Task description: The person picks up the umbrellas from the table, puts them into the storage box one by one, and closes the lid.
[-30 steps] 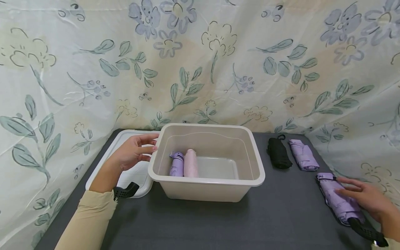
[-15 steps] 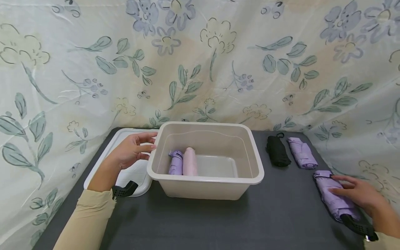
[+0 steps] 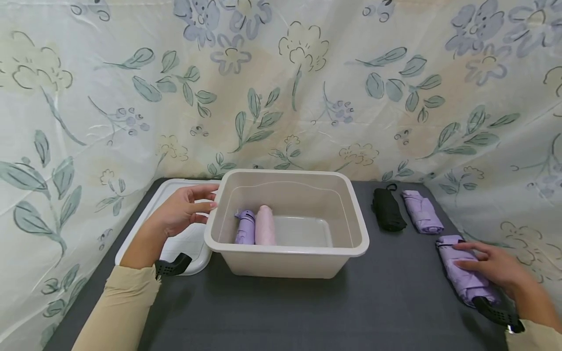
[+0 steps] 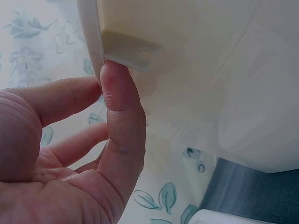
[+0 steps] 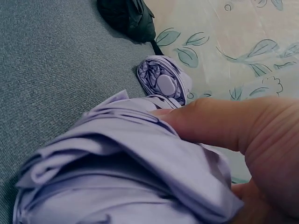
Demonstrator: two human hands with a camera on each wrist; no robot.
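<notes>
My left hand [image 3: 183, 210] pinches the left rim of a beige plastic bin [image 3: 290, 263]; in the left wrist view its thumb and fingers [image 4: 124, 116] meet at the rim. Inside the bin, on the left, a small purple rolled bundle [image 3: 246, 227] stands beside a smooth pink cylinder-like thing [image 3: 265, 225]. At the right of the table, my right hand [image 3: 496, 265] grips a lilac folded umbrella [image 3: 461, 270] with a dark strap near its far end. The right wrist view shows its loose fabric folds [image 5: 126, 154] close up; the undersides of the fingers are hidden.
Behind the gripped umbrella lie a black folded umbrella [image 3: 388, 210] with a loop and another lilac folded umbrella [image 3: 422, 212]. A white lid [image 3: 180, 246] lies left of the bin, partly under my left arm. Floral fabric [image 3: 263, 97] backs the dark grey table [image 3: 281, 312].
My right hand and the lilac umbrella under it have shifted slightly to the left. The head view has drifted a little. My left hand stays on the bin rim.
</notes>
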